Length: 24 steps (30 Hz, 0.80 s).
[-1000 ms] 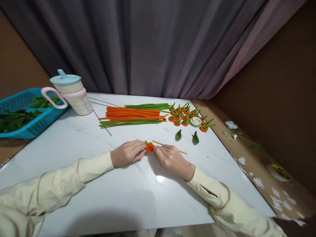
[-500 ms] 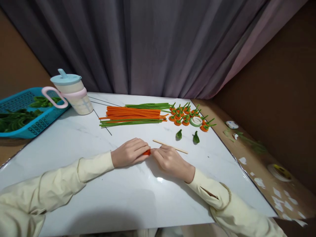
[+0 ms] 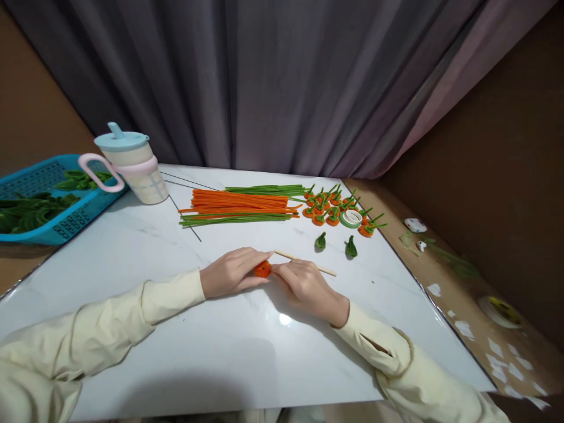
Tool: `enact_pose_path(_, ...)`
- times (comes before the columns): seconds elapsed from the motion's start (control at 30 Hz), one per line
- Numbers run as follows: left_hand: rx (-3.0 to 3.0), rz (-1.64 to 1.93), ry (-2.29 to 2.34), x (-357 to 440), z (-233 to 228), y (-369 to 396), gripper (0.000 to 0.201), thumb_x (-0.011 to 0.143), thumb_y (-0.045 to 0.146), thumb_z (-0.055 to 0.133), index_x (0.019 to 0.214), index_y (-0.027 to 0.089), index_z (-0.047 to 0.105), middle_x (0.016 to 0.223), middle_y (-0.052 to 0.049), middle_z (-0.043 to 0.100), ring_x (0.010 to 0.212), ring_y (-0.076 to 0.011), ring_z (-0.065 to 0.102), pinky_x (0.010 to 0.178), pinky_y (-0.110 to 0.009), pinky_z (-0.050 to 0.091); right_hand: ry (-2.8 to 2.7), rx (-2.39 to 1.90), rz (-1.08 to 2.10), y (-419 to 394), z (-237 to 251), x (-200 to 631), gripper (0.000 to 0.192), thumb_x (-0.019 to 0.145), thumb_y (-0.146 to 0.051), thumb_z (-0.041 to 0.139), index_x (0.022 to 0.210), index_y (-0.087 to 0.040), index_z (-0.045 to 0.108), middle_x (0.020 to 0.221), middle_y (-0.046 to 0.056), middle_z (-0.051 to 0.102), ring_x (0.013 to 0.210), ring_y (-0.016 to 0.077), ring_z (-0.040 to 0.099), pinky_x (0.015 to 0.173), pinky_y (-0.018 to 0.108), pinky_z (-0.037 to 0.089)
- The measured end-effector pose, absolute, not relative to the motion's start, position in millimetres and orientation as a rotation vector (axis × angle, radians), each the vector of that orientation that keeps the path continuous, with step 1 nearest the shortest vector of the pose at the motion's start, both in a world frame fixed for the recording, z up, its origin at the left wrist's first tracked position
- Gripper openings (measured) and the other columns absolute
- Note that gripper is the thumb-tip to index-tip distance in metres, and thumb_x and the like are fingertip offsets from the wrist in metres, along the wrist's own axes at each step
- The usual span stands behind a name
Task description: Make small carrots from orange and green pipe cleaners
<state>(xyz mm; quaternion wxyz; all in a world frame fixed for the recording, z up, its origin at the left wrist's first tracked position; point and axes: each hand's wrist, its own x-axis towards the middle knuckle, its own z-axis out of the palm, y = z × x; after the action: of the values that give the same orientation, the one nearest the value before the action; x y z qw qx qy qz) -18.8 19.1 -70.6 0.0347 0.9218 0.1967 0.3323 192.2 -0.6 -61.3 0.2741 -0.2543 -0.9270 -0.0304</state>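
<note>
Orange fuzzy piece (image 3: 263,270), two hands (image 3: 231,271) (image 3: 305,286), one stick (image 3: 327,271)

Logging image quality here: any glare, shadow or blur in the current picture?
Head view: bright glare on the white tabletop below the right hand, a broad shadow toward the tabletop's near edge; same view: white scraps at right look blurred.

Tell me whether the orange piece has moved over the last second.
Yes: the orange piece has shifted slightly left and nearer the person, judged against the tip of the wooden stick.
</note>
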Motion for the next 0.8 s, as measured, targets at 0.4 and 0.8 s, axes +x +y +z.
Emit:
enact_pose_path(0.4, 2.820, 1.089, 0.617, -21.7, -75.1, 21.8, 0.037, 0.091, 0.027, 0.050, 0.125, 0.014, 0.045, 0.089, -0.011, 0.068, 0.075, -0.0185, 0.063, 0.068, -0.033, 0.054, -2.441, -0.791, 0.010, 1.6, -58.3, 197.3, 0.009, 0.092, -0.018, 0.044, 0.096, -0.015, 0.052, 0.074, 0.006, 0.064, 0.065, 0.0180, 0.061, 0.059, 0.028, 0.043)
enact_pose_path(0.8, 2.727, 1.134, 0.672, -20.5, -74.0, 19.5, 0.039, 0.089, 0.028, 0.054, 0.124, 0.014, 0.044, 0.099, -0.013, 0.067, 0.083, -0.0202, 0.064, 0.072, -0.035, 0.054, -2.401, -0.717, -0.024, 3.0, -57.8, 197.2, 0.026, 0.089, -0.006, 0.039, 0.113, -0.013, 0.047, 0.088, 0.009, 0.065, 0.080, 0.0198, 0.059, 0.064, 0.029, 0.046)
